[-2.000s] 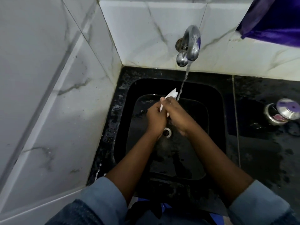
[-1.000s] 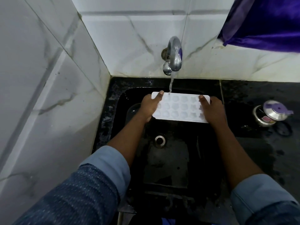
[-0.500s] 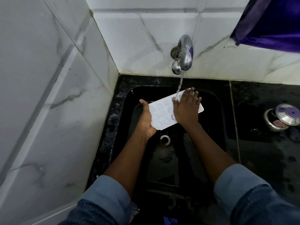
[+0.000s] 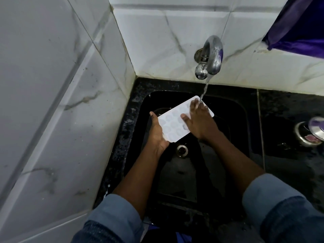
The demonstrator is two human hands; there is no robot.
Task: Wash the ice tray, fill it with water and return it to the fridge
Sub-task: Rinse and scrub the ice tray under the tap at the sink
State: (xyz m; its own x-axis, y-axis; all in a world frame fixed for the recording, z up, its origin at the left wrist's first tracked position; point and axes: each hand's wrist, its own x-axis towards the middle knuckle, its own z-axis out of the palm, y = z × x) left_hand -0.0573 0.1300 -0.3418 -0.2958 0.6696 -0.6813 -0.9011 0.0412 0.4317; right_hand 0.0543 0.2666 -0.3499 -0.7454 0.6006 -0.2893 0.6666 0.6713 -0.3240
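Note:
A white ice tray point(image 4: 172, 124) with round cups is held tilted over the black sink point(image 4: 235, 109), its far end higher. My left hand point(image 4: 157, 133) grips the tray's near left edge from below. My right hand point(image 4: 198, 121) lies flat with spread fingers on the tray's upper right part, covering that end. Water runs from the chrome tap point(image 4: 211, 57) onto my right fingers and the tray's far corner.
The sink drain point(image 4: 182, 150) lies just below the tray. White marble tiles form the left and back walls. On the wet black counter at the right stands a steel container with a lid point(image 4: 311, 132). A purple cloth point(image 4: 298, 25) hangs at the top right.
The tray went from level with a hand at each end to tilted. My left hand now holds it alone and my right hand has slid further over its top under the stream.

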